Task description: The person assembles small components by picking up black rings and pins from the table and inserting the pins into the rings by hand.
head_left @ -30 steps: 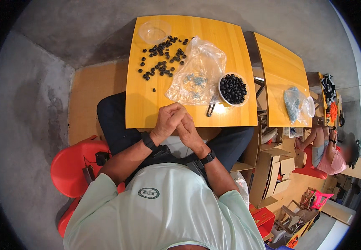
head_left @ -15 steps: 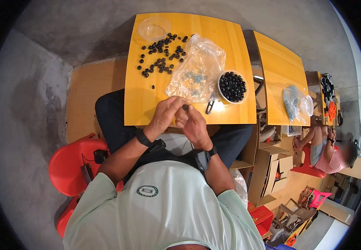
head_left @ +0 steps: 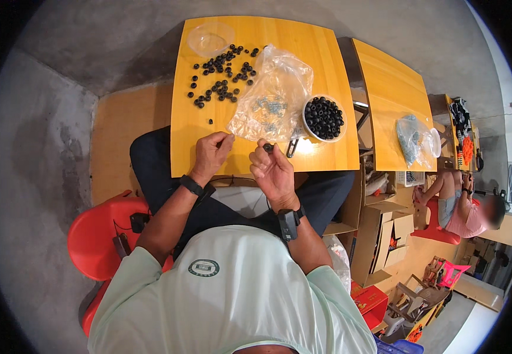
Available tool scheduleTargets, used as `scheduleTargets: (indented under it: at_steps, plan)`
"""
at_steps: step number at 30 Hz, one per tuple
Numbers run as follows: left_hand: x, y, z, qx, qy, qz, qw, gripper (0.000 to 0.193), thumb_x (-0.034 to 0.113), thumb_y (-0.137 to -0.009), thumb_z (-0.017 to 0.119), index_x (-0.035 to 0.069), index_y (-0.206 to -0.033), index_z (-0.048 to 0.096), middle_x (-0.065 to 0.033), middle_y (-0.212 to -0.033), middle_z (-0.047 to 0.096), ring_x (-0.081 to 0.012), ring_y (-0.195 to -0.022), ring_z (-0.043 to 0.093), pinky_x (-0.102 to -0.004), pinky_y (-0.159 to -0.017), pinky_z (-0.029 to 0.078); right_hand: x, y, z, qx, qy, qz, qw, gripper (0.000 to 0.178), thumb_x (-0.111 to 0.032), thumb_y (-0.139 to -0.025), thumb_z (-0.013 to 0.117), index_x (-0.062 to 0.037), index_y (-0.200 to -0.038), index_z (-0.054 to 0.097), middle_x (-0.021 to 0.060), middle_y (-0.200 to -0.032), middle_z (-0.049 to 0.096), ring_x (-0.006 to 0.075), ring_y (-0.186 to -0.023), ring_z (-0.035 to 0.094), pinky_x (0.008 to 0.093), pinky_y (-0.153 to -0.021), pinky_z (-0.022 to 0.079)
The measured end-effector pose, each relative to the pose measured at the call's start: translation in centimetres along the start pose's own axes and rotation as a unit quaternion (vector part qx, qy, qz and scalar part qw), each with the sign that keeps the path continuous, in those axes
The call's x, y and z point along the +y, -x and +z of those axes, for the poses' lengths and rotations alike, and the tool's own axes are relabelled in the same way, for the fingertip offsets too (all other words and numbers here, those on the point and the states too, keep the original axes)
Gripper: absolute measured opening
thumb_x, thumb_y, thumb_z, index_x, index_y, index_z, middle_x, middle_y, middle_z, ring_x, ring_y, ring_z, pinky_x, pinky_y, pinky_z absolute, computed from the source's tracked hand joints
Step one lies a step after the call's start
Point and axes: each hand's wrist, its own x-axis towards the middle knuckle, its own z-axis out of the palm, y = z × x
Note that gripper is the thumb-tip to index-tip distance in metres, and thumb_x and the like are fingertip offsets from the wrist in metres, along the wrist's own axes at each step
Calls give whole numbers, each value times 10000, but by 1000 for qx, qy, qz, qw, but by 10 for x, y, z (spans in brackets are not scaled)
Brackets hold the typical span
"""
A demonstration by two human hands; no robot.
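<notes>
My right hand (head_left: pixel 275 174) pinches a small black round bead-like part (head_left: pixel 268 147) between thumb and fingers, above the near edge of the yellow table. To its left, my left hand (head_left: pixel 211 157) has its fingertips pressed together; whatever they hold, if anything, is too small to make out. Just beyond the hands lies a clear plastic bag (head_left: pixel 285 79) with small silvery-blue screw-like pieces (head_left: pixel 270 108) on it. A white tub (head_left: pixel 325 140) full of similar black parts (head_left: pixel 325 117) stands at the right. Loose black parts (head_left: pixel 221 91) are scattered at the far left.
An empty clear bowl (head_left: pixel 210 40) sits at the table's (head_left: pixel 321 47) far left corner. A small dark tool (head_left: pixel 292 148) lies by the near edge. On a second table (head_left: pixel 385 71) is a bag of bluish pieces (head_left: pixel 408 140). Another person (head_left: pixel 462 206) sits at far right.
My hands, together half a second ago, are now apart. The left has moved left, and the right keeps the black part in its fingers. The view has shifted slightly.
</notes>
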Motion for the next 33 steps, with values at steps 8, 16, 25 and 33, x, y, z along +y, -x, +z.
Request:
scheduleTargets:
  at_steps: [8, 16, 25, 33]
  plan:
    - [6, 0, 5, 24, -81, 90, 992, 173, 102, -897, 662, -34, -792, 649, -116, -652, 607, -178, -557, 573, -307, -531, 438, -1, -3, -16, -45, -24, -5, 999, 296, -301, -1041, 450, -28, -1117, 536, -10, -724, 389, 114, -690, 355, 236, -583, 345]
    - [7, 0, 6, 21, -96, 105, 990, 185, 109, -899, 661, -34, -783, 635, -115, -643, 589, -179, -552, 563, -306, -528, 432, 0, 7, -11, -38, -30, -11, 999, 284, -279, -1039, 456, -26, -1140, 537, -9, -727, 406, 112, -694, 368, 239, -585, 348]
    - [4, 3, 6, 30, -134, 128, 982, 248, 142, -910, 653, -31, -744, 587, -127, -602, 517, -177, -522, 503, -317, -522, 413, -1, 35, -9, -39, -10, -59, 997, 313, -289, -1027, 478, -17, -1173, 529, 7, -791, 471, 124, -723, 409, 250, -604, 367]
    - [-1, 3, 21, 30, -143, 154, 977, 284, 170, -918, 644, -25, -731, 556, -129, -585, 453, -166, -520, 443, -334, -523, 394, -18, 74, -25, -54, 2, -123, 991, 202, -220, -1011, 532, -39, -1100, 548, -2, -792, 452, 102, -708, 395, 219, -591, 366]
